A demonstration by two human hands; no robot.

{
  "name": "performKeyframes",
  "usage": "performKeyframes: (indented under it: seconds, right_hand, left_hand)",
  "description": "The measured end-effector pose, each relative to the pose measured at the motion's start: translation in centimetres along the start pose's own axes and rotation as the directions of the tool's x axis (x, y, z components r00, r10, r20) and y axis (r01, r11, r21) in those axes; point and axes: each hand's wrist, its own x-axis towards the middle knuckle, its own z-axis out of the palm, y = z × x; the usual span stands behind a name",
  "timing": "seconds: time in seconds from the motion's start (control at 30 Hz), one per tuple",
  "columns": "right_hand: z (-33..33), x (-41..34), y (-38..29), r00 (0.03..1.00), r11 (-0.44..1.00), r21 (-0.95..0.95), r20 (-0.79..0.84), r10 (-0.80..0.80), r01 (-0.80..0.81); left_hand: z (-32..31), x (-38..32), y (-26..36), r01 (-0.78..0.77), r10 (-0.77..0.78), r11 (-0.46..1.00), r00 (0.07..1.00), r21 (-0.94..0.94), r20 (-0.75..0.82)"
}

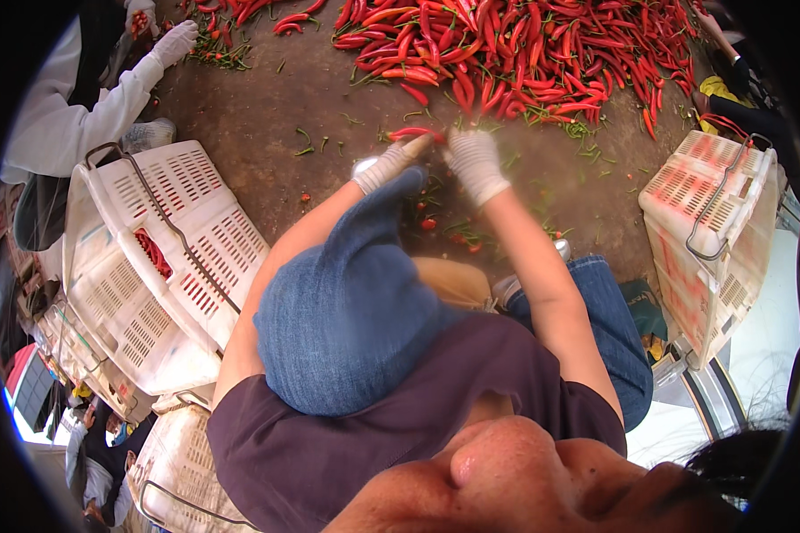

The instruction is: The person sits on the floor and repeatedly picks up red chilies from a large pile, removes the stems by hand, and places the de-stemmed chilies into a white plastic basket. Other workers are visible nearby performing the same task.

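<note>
My left hand [395, 160], in a whitish glove with bare fingertips, is shut on a red chili pepper [415, 133]. Close beside it, my right hand [473, 160], gloved the same way, has its blurred fingers at the pepper's right end; whether it grips anything cannot be told. Just beyond both hands spreads a large heap of red chili peppers [507, 46] with green stems. Loose green stems [305, 142] and small red pieces [429, 224] lie on the brown ground around and below the hands.
White perforated plastic crates with wire handles stand at the left [193, 193] and right [693, 193]; red peppers show inside the left one. Another crate [180, 460] is at the lower left. A co-worker's gloved hand [177, 41] is at the upper left, and another person's dark sleeve [740, 118] at the right.
</note>
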Motion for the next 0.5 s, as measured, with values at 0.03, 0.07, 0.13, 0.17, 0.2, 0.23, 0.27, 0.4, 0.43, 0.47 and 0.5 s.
performKeyframes:
  seconds: [0.03, 0.07, 0.13, 0.17, 0.2, 0.23, 0.27, 0.4, 0.43, 0.47, 0.5]
  right_hand:
    - [-0.5, -0.3, -0.2, 0.991, 0.997, 0.073, 0.13, -0.034, 0.024]
    - [-1.0, -0.9, -0.4, 0.991, 0.99, 0.07, 0.051, -0.123, 0.12]
    - [-1.9, -1.7, -1.3, 0.987, 0.978, 0.135, -0.005, -0.161, 0.161]
    - [-2.4, -2.0, -1.9, 0.986, 0.975, 0.148, -0.029, -0.163, 0.165]
    - [-2.6, -2.3, -2.6, 0.955, 0.939, 0.174, -0.075, -0.287, 0.296]
    - [-2.9, -2.5, -3.2, 0.902, 0.882, 0.216, 0.018, -0.432, 0.418]
    - [-3.1, -2.4, -3.9, 0.851, 0.845, 0.21, 0.086, -0.518, 0.492]
    - [-2.8, 0.3, -5.4, 0.953, 0.956, -0.048, 0.117, -0.281, 0.288]
    - [-2.6, 1.4, -5.5, 0.975, 0.965, -0.15, -0.026, -0.221, 0.215]
    - [-2.2, 2.5, -6.0, 0.97, 0.963, -0.12, -0.002, -0.242, 0.241]
    - [-1.8, 3.7, -6.6, 0.973, 0.967, -0.11, 0.041, -0.229, 0.232]
  left_hand:
    - [-0.1, 0.2, -0.1, 0.175, -0.188, 0.97, 0.98, -0.166, -0.064]
    - [-0.3, 0.3, -0.2, 0.155, -0.171, 0.978, 0.979, -0.138, -0.112]
    - [-0.7, 0.6, -0.5, 0.079, -0.096, 0.991, 0.982, -0.11, -0.164]
    - [-1.1, 0.6, -0.5, 0.036, -0.054, 0.995, 0.979, -0.096, -0.194]
    - [-1.1, 0.8, -0.7, 0.011, -0.075, 0.959, 0.974, -0.285, -0.213]
    - [-1.8, 0.6, -0.6, -0.007, -0.054, 0.981, 0.949, -0.193, -0.309]
    - [-2.8, 0.2, -0.3, -0.012, -0.026, 0.994, 0.945, -0.112, -0.327]
    - [-6.3, -1.1, 0.5, -0.259, 0.009, 0.905, 0.806, -0.338, -0.592]
    - [-7.1, -1.4, 0.7, -0.317, 0.026, 0.883, 0.769, -0.346, -0.639]
    - [-7.5, -1.6, 0.5, -0.318, 0.014, 0.876, 0.769, -0.363, -0.639]
    - [-8.0, -1.7, 0.2, -0.318, -0.009, 0.87, 0.755, -0.377, -0.656]
